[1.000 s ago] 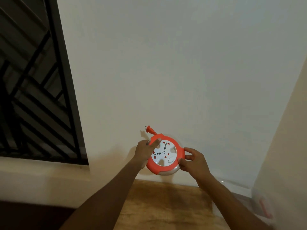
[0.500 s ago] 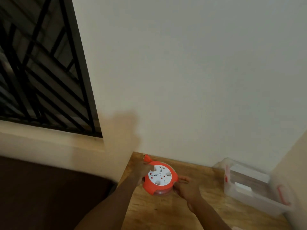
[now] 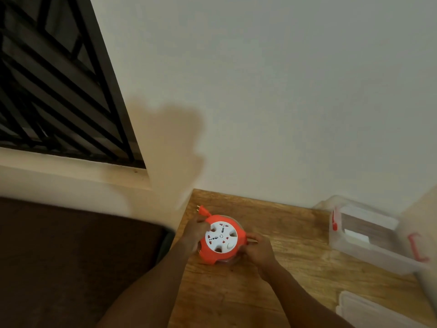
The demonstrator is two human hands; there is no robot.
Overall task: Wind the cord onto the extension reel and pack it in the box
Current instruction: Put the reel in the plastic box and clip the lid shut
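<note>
The round orange extension reel [image 3: 221, 240] with a white socket face sits between both hands, low over the wooden table [image 3: 283, 233]. Its orange plug [image 3: 203, 210] sticks out at the upper left, with the cord wound inside. My left hand [image 3: 195, 230] grips the reel's left rim. On the right rim, my right hand [image 3: 259, 250] holds the reel. A clear plastic box [image 3: 369, 235] with red latches stands open at the table's right, apart from the reel.
A clear lid [image 3: 376, 308] lies at the table's lower right. A white wall rises behind the table. A dark barred window [image 3: 54, 79] and its sill are at the left, with a dark brown surface [image 3: 71, 256] below.
The reel has come down from in front of the wall to just over the table. The view has tilted down, and the box and lid have come into sight.
</note>
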